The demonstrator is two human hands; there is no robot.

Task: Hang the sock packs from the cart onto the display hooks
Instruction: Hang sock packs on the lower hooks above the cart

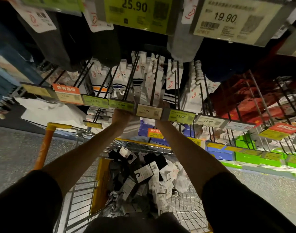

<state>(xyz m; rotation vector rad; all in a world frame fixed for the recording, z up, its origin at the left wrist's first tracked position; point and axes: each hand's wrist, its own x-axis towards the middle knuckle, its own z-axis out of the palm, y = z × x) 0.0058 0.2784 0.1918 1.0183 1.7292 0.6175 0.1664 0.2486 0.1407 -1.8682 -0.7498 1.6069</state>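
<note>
At the middle hook [154, 79] row, left hand [121, 115] and right hand [163, 105] are reaching behind the price tags [148, 111] (fingers hidden, grip cannot be told). Sock packs [144, 174] are lying in the cart [143, 145] below. Risk: with the tags blocking sight, a pack may be missing the hook and dropping.

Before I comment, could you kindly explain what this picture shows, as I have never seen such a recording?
There is no machine here: a person works with two bare hands. The one picture comes from a camera worn on the head, looking forward and down along both forearms. Below stands a wire cart piled with sock packs. Ahead, display hooks carry white packs behind price tags. The left hand and right hand reach up behind those tags, so their fingers are mostly hidden; I cannot tell what they hold.
</note>
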